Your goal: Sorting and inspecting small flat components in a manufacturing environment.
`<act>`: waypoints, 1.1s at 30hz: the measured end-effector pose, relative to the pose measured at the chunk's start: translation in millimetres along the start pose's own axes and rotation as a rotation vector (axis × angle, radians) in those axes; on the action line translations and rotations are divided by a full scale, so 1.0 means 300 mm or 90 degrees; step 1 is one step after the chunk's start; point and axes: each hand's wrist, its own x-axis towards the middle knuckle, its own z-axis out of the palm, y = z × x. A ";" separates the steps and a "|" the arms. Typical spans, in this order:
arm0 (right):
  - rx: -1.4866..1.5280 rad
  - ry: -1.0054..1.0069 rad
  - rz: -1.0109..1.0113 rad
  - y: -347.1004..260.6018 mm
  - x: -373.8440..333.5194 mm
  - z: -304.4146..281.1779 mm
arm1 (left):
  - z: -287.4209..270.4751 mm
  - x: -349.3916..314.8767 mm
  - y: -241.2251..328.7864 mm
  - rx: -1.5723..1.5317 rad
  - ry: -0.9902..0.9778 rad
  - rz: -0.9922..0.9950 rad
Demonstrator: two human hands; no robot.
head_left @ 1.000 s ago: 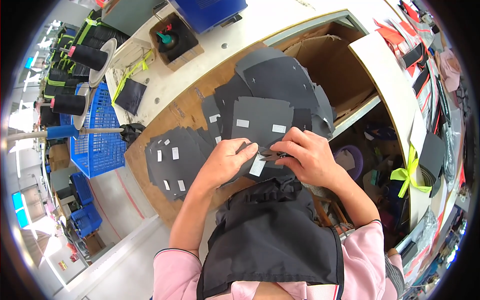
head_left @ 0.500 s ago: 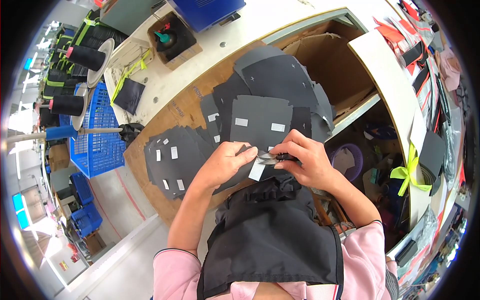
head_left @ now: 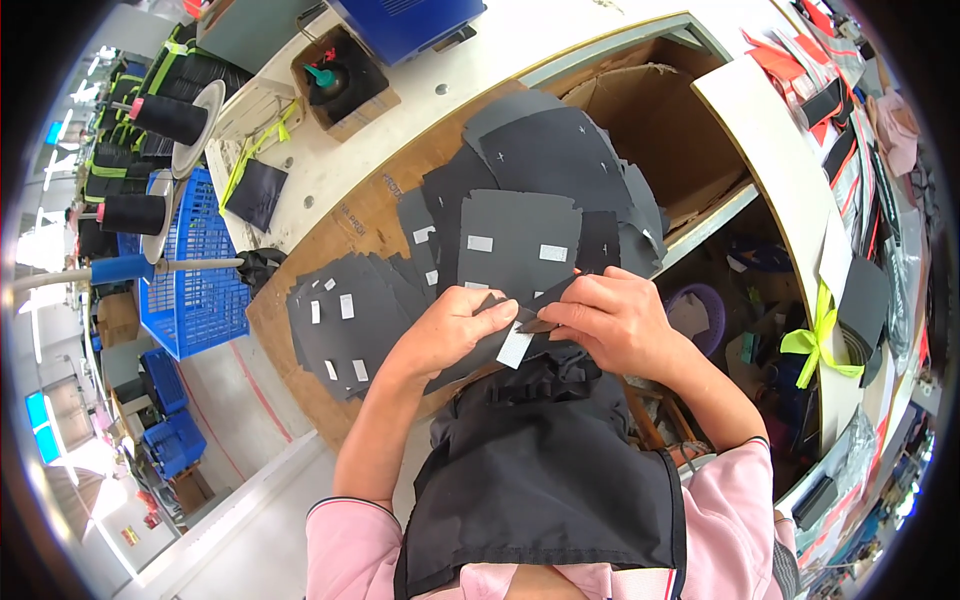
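My left hand (head_left: 447,332) pinches the edge of a dark grey fabric panel between thumb and fingers, just above my black apron (head_left: 540,480). A small white rectangular patch (head_left: 514,348) sits on this panel beside my left thumb. My right hand (head_left: 622,318) is closed around small thread snips (head_left: 534,326), their handles mostly hidden by the fingers. The blade tips lie at the upper end of the white patch. Just beyond my hands lies another grey panel (head_left: 520,215) with white patches, on top of a stack of dark panels (head_left: 560,145).
More patched panels (head_left: 325,285) are piled at the left on a brown board (head_left: 345,225). Black thread cones (head_left: 170,120) and a blue crate (head_left: 205,310) stand farther left. A cardboard box (head_left: 350,115) sits on the white table. At the right are an open cavity and a purple basket (head_left: 712,310).
My right hand has shifted slightly up and right, and the snips' blades have closed together. The white patch is tilted a little more. My left hand keeps its hold.
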 end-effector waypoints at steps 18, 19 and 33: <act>0.317 -0.050 0.313 0.106 -0.053 0.035 | -0.071 -0.015 -0.023 0.125 0.191 0.192; 0.340 -0.057 0.304 0.121 -0.059 0.068 | -0.042 -0.013 -0.015 0.273 0.263 0.310; 0.109 0.172 0.291 -0.022 -0.093 0.086 | 0.026 0.018 -0.006 -0.128 -0.038 0.037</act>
